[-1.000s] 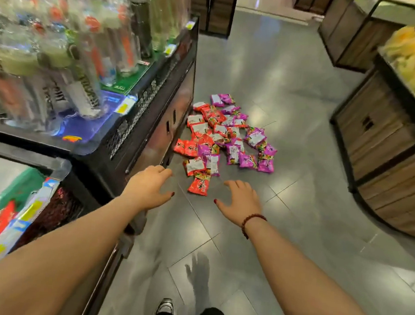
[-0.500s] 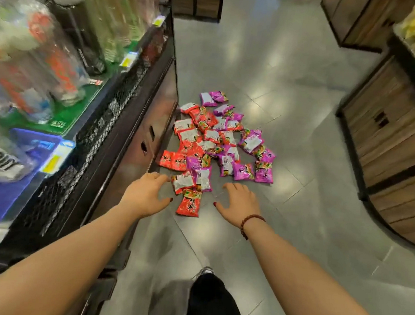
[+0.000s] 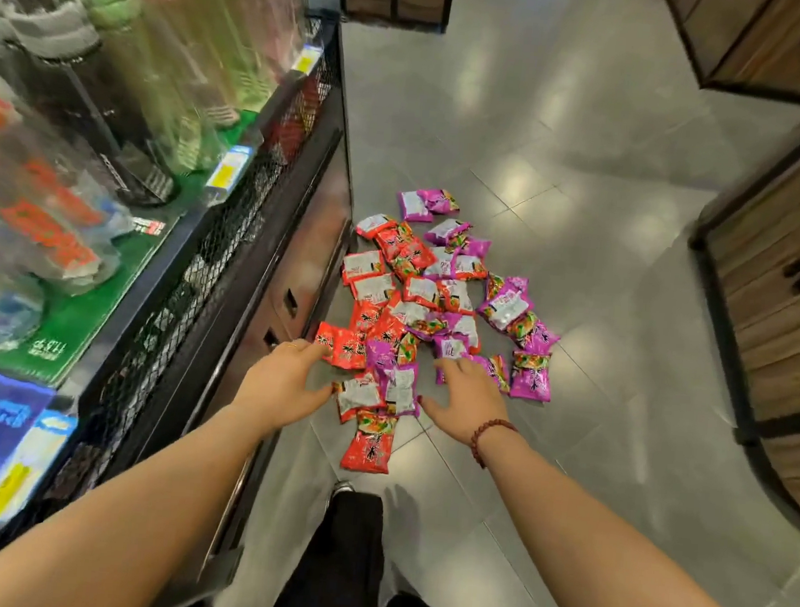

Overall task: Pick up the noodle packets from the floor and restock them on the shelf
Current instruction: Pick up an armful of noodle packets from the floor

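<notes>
As left hand [image 3: 282,382] and right hand [image 3: 464,399] spread open over noodle packets [image 3: 417,300], shelf [image 3: 231,227] adjoins

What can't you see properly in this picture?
Head view:
Bottles: blurred, labels unreadable.
Packets: overlapping, so lower ones are hidden; no sure count.
Left hand, right hand: unclear whether fingertips touch packets.
Wooden stand: cut off by the right edge.

One view only for me: head-worn, wide-angle, pitched forward and steeply down at the aisle floor [image 3: 569,139]. Noodle packets [image 3: 436,306] sit mid-frame, near, with left hand [image 3: 282,380] and right hand [image 3: 464,399] just below. Shelf unit [image 3: 230,251] hugs the left edge, and a wooden display [image 3: 781,295] bows at the right.
</notes>
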A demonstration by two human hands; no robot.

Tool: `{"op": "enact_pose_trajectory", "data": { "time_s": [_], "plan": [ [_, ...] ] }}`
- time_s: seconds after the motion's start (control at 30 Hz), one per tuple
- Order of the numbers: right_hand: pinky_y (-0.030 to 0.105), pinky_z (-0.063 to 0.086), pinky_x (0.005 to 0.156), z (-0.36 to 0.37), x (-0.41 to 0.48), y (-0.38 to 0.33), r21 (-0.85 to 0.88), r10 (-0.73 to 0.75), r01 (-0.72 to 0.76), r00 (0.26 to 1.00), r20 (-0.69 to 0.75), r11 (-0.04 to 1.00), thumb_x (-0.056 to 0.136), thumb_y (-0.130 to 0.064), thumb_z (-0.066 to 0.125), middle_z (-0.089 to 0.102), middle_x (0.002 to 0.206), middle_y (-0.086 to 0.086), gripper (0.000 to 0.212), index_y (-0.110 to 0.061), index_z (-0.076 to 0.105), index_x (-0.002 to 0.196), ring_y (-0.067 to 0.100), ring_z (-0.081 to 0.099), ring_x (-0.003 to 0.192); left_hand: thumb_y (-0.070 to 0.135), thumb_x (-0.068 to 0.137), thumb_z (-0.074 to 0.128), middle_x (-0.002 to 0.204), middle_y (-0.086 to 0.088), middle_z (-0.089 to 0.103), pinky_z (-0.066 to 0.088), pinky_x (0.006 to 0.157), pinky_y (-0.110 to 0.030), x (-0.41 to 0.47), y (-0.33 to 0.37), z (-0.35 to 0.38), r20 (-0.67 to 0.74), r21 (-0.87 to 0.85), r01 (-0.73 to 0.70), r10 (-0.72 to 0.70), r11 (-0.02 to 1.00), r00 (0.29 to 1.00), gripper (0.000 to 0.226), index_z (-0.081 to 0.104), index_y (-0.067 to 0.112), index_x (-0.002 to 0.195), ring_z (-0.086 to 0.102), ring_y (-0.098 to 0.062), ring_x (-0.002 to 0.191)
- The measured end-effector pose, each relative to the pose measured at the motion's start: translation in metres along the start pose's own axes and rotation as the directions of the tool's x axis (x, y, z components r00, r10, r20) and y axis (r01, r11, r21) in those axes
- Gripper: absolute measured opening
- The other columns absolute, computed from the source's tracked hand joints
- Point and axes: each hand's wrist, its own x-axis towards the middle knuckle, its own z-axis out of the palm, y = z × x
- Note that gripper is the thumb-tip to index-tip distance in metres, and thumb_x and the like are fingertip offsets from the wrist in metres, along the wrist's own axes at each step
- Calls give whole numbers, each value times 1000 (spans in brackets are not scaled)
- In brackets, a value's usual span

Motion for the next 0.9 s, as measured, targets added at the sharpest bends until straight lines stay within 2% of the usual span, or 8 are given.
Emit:
{"op": "enact_pose_trajectory", "data": {
  "time_s": [0.2, 0.47, 0.6, 0.77, 0.83, 0.9],
  "plan": [
    [37, 39, 103, -3, 77, -4, 10, 33, -33, 999, 31, 999, 88, -46, 60, 49, 135, 7, 61, -19, 42, 140, 27, 43, 127, 41, 83, 68, 122, -3, 58, 46, 96, -38, 77, -46, -12, 28, -9, 12, -11, 1000, 1000, 53, 54, 21, 130, 50, -24, 122],
    [35, 39, 103, 18, 164, 7, 72, 79, -90, 987, 137, 993, 89, -44, 60, 48, 133, 8, 63, -20, 39, 144, 27, 43, 126, 46, 83, 63, 128, -4, 54, 44, 99, -40, 152, -80, 16, 134, -116, 149, -133, 982, 982, 59, 49, 24, 136, 48, -25, 125],
    [34, 42, 100, 51, 221, 26, 130, 83, -105, 983, 166, 986, 87, -42, 64, 50, 129, 6, 61, -24, 43, 141, 26, 46, 123, 36, 87, 68, 138, -2, 49, 37, 102, -31, 195, -96, 60, 129, -157, 238, -219, 959, 967, 59, 47, 20, 140, 42, -21, 131],
    [32, 42, 97, 124, 294, 61, 229, 88, -137, 973, 212, 964, 85, -38, 68, 49, 130, 8, 62, -26, 43, 141, 27, 47, 120, 25, 86, 72, 139, -8, 50, 33, 98, -25, 254, -123, 144, 141, -267, 355, -328, 896, 934, 62, 47, 13, 141, 45, -24, 129],
    [33, 39, 100, 160, 321, 80, 232, 85, -138, 971, 226, 963, 85, -39, 68, 47, 132, 9, 64, -26, 42, 142, 28, 44, 123, 28, 83, 73, 141, -7, 48, 33, 97, -26, 275, -134, 184, 171, -289, 397, -362, 871, 917, 65, 48, 16, 141, 45, -24, 129],
    [32, 35, 103, 198, 343, 99, 218, 81, -136, 967, 242, 966, 86, -39, 67, 45, 135, 9, 66, -24, 40, 144, 29, 41, 126, 43, 69, 70, 140, -10, 49, 34, 100, -29, 293, -145, 224, 189, -321, 421, -378, 848, 906, 77, 51, 14, 138, 45, -27, 129]
  ]
}}
